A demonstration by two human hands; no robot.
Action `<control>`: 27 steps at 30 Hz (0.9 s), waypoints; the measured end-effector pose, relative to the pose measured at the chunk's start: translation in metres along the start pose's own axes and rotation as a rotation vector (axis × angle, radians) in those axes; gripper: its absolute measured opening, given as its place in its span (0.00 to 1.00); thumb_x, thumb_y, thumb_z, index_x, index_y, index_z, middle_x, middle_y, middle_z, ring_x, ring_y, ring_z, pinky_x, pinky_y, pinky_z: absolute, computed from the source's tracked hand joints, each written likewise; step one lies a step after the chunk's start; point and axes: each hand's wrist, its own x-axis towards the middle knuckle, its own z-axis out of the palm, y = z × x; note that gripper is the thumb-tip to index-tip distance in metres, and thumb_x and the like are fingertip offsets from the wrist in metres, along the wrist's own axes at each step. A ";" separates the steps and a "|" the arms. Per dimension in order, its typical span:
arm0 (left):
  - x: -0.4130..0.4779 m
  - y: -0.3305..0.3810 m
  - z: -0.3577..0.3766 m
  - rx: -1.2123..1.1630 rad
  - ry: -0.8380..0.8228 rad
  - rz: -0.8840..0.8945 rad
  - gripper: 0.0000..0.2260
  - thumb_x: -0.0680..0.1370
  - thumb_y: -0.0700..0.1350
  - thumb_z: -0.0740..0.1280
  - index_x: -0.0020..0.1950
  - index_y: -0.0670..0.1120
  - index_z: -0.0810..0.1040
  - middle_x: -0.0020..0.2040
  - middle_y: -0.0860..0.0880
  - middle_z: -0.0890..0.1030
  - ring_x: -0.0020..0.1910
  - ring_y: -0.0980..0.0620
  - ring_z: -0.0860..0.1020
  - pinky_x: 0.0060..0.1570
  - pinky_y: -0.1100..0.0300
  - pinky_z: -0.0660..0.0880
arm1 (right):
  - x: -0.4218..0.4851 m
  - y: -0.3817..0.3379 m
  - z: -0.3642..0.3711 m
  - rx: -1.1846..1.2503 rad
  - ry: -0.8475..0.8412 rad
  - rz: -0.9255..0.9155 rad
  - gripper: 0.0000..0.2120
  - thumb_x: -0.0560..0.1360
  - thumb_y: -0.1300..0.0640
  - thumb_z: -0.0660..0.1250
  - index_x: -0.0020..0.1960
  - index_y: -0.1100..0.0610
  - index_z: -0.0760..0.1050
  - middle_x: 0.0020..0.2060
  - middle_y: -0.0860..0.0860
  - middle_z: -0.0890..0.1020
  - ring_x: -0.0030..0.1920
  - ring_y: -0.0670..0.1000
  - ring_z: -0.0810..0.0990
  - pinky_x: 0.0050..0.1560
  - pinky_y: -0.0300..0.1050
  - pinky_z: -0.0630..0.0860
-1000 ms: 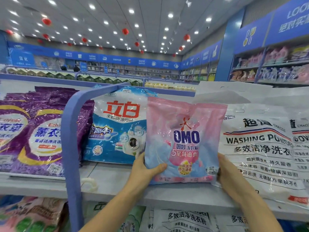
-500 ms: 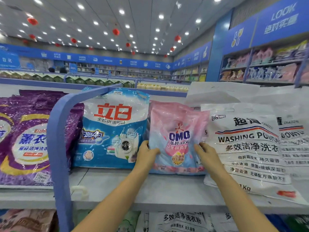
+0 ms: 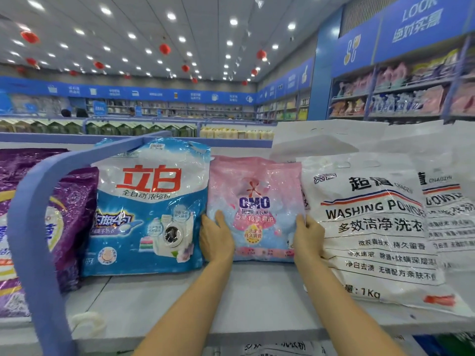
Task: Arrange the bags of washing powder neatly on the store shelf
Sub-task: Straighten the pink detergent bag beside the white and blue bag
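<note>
A pink and blue OMO bag (image 3: pixel 257 199) stands on the grey shelf (image 3: pixel 257 299), between a blue and white bag (image 3: pixel 151 209) and a white washing powder bag (image 3: pixel 372 227). My left hand (image 3: pixel 216 240) grips the OMO bag's lower left edge, thumb on its front. On the opposite edge, my right hand (image 3: pixel 307 240) holds the lower right side, its fingers slipped behind the bag next to the white one. Purple bags (image 3: pixel 69 214) lean at the far left.
A blue metal divider frame (image 3: pixel 33 227) arches over the shelf in front of the purple bags. More white bags (image 3: pixel 447 214) stand at the far right, and others show on the shelf below (image 3: pixel 277 348). Store aisles and stocked shelves fill the background.
Both hands have pushed the OMO bag away from me into the gap between the blue bag and the white bag, and it now stands deeper on the shelf.
</note>
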 end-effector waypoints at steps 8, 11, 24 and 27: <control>0.006 0.001 0.006 -0.061 0.139 -0.068 0.18 0.82 0.51 0.51 0.59 0.39 0.71 0.56 0.41 0.76 0.55 0.41 0.74 0.49 0.53 0.66 | 0.005 -0.011 -0.005 -0.154 -0.229 -0.050 0.09 0.77 0.62 0.58 0.56 0.60 0.72 0.47 0.56 0.80 0.43 0.56 0.77 0.42 0.44 0.71; 0.009 -0.002 0.012 -0.054 0.163 -0.069 0.18 0.82 0.52 0.51 0.56 0.40 0.72 0.54 0.40 0.77 0.51 0.43 0.74 0.47 0.52 0.67 | 0.000 -0.014 0.003 -0.370 -0.215 -0.235 0.18 0.76 0.67 0.54 0.65 0.57 0.63 0.47 0.55 0.78 0.45 0.57 0.77 0.43 0.46 0.69; -0.010 -0.011 -0.001 0.604 -0.127 0.680 0.32 0.77 0.62 0.48 0.76 0.46 0.53 0.76 0.39 0.53 0.75 0.41 0.51 0.72 0.50 0.49 | 0.009 0.007 0.019 -0.260 -0.057 -0.484 0.16 0.77 0.67 0.55 0.64 0.62 0.65 0.57 0.60 0.74 0.57 0.58 0.72 0.56 0.51 0.69; -0.007 -0.020 -0.007 0.824 -0.236 0.807 0.33 0.77 0.65 0.42 0.77 0.47 0.48 0.77 0.42 0.50 0.75 0.42 0.52 0.74 0.49 0.49 | 0.010 0.010 0.020 -0.390 -0.033 -0.619 0.13 0.77 0.64 0.60 0.60 0.66 0.68 0.56 0.61 0.74 0.57 0.60 0.71 0.59 0.52 0.67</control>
